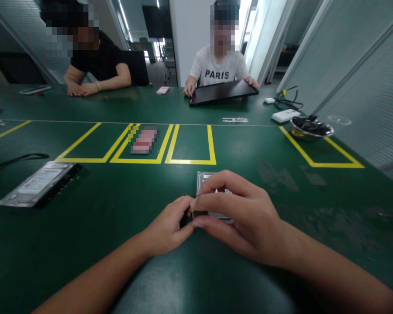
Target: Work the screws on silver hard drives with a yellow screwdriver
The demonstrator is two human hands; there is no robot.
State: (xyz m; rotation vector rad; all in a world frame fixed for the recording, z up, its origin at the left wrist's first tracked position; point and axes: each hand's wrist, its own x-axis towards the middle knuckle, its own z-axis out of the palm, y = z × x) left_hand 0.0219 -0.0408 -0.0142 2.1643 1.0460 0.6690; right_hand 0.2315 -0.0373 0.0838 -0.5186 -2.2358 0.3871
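A small silver hard drive lies on the green table right in front of me, mostly covered by my hands. My right hand rests over it with fingers curled, fingertips pinched at its near left corner. My left hand meets it there, fingers closed on the same corner. What the fingertips pinch is too small to make out. A second hard drive sits on a black holder at the left.
Yellow tape boxes mark the table's middle; one holds a pink card. A metal bowl and white box stand at the right. Two people sit across, one holding a black tablet. A cable lies left.
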